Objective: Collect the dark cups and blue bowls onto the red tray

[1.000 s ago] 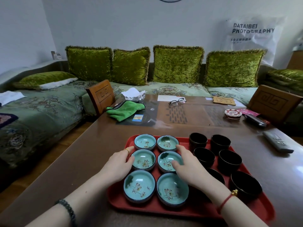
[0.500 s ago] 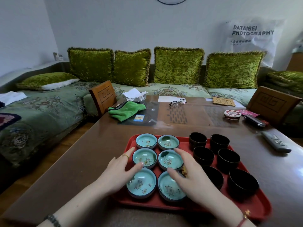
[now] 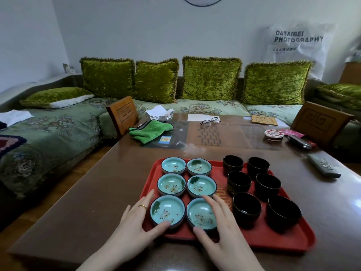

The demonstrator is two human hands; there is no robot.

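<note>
A red tray (image 3: 273, 243) lies on the brown table near its front edge. On the tray's left half, several blue bowls with flower patterns stand in two columns. Several dark cups (image 3: 247, 209) stand in two columns on its right half. My left hand (image 3: 134, 229) cups the near-left blue bowl (image 3: 167, 211), thumb on its near rim and fingers along its left side. My right hand (image 3: 224, 231) cups the near-right blue bowl (image 3: 201, 214), with the thumb at the near rim and fingers over the right side. Both bowls rest on the tray.
Farther back on the table (image 3: 97, 202) lie a green cloth (image 3: 150, 130), glasses (image 3: 210, 121), a round tin (image 3: 274, 134) and a grey remote (image 3: 323, 166) to the right of the tray. Two wooden chair backs (image 3: 122, 114) (image 3: 320, 120) flank the table. A green sofa runs behind.
Both hands have drawn back from the middle pair of blue bowls to the nearest pair. The bowls and cups stay on the tray.
</note>
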